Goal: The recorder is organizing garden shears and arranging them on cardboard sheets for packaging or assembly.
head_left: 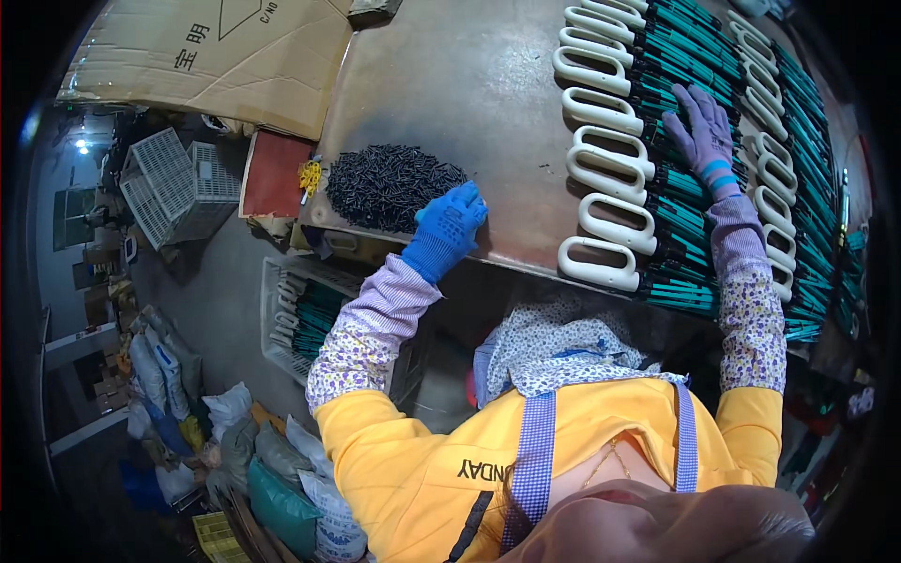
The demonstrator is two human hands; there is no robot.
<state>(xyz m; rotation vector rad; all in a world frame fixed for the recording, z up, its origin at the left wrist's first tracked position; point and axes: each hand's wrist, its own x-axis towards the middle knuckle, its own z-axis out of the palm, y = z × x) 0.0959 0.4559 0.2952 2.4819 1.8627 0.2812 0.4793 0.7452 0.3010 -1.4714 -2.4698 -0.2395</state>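
My left hand (449, 227), in a blue knitted glove, is at the near right edge of a heap of small black screw-like pieces (380, 183). Its fingers are curled together; whatever they may hold is hidden. My right hand (702, 139), in a pale purple glove, lies with fingers stretched out over a row of long tools (683, 220) on the right of the table. Each tool has a white loop handle (612, 171), a black collar and thin teal strips; their exact kind is unclear.
A second row of white-handled pieces (777, 178) lies farther right. Cardboard (216, 56) covers the far left of the worktable (460, 75). A yellow tangled bundle (310, 176) hangs by the heap. Below stand a crate (274, 314) of similar tools and several sacks (282, 469).
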